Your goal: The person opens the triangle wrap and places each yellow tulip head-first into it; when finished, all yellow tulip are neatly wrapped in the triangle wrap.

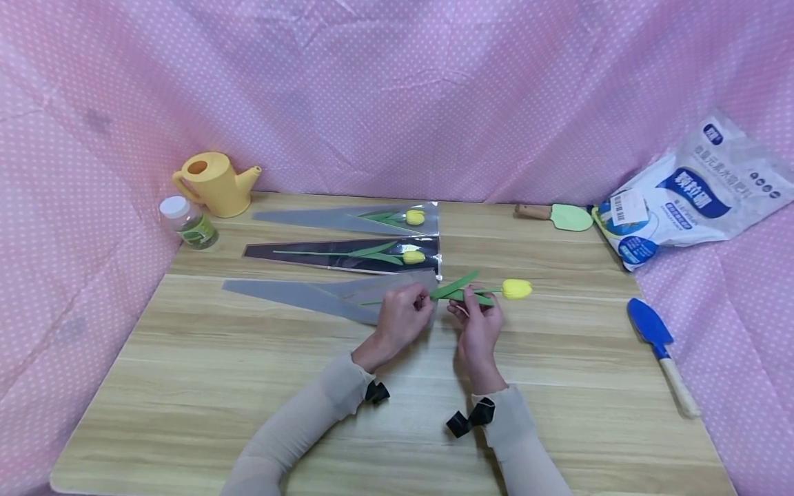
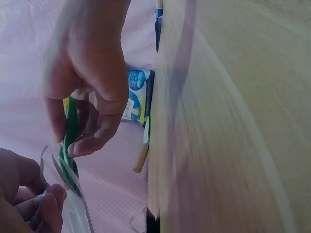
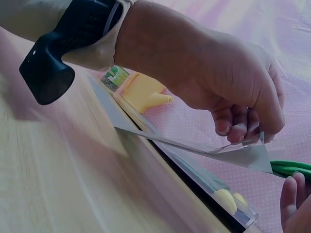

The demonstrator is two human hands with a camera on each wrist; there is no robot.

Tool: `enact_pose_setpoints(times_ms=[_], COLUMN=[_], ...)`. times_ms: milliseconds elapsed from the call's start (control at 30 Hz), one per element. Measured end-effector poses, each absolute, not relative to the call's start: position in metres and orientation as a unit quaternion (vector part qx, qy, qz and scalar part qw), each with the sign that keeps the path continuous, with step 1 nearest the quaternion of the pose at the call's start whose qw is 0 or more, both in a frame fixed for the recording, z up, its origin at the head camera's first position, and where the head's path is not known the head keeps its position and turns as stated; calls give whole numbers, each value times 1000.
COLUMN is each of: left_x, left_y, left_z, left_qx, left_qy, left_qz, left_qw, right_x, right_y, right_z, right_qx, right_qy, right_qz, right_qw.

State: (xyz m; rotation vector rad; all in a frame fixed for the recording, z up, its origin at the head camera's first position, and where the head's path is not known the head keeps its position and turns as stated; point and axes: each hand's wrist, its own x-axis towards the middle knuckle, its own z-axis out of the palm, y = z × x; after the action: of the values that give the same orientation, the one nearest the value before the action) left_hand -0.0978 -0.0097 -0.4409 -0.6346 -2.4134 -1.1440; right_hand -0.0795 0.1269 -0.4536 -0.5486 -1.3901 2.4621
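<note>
A yellow tulip [image 1: 517, 289] with green leaves [image 3: 291, 167] lies lengthwise between the hands, its bloom pointing right. My right hand [image 1: 480, 327] pinches its stem and leaves between thumb and fingers. The lower stem reaches into the wide mouth of a grey tapered flower sleeve [image 1: 298, 295]. At that mouth my left hand [image 1: 403, 315] pinches the sleeve's upper edge, holding it raised off the table, as the right wrist view shows. Behind lie two more sleeves, a black one [image 1: 298, 251] and a grey one [image 1: 304, 217], each with a yellow tulip inside.
On the wooden table [image 1: 248, 386], a yellow watering can [image 1: 220, 186] and a white-capped jar [image 1: 192, 224] stand at back left. A green trowel [image 1: 569, 218] lies at back right beside a white-and-blue bag [image 1: 688, 196]. A blue trowel [image 1: 657, 344] lies along the right edge.
</note>
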Motion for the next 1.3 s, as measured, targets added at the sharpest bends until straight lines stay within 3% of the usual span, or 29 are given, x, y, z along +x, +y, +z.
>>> enact_pose_setpoints(times_ms=[467,900,1300], left_x=[-97,-97,-96], left_y=[-10,-10,-9], left_z=[-439,-438,-437], left_qx=[-232,-233,-238], left_qy=[-858,-853,-848], left_qz=[-406,-413,-418], left_qw=[214,218,223], right_x=[-78,-78,-78], right_y=[122,111,106], right_z=[-461,-461,-462], right_qx=[-192,-248,-225], right_qy=[-540,-538,-496], right_qz=[806,802,838], right_qw=[148,82,43])
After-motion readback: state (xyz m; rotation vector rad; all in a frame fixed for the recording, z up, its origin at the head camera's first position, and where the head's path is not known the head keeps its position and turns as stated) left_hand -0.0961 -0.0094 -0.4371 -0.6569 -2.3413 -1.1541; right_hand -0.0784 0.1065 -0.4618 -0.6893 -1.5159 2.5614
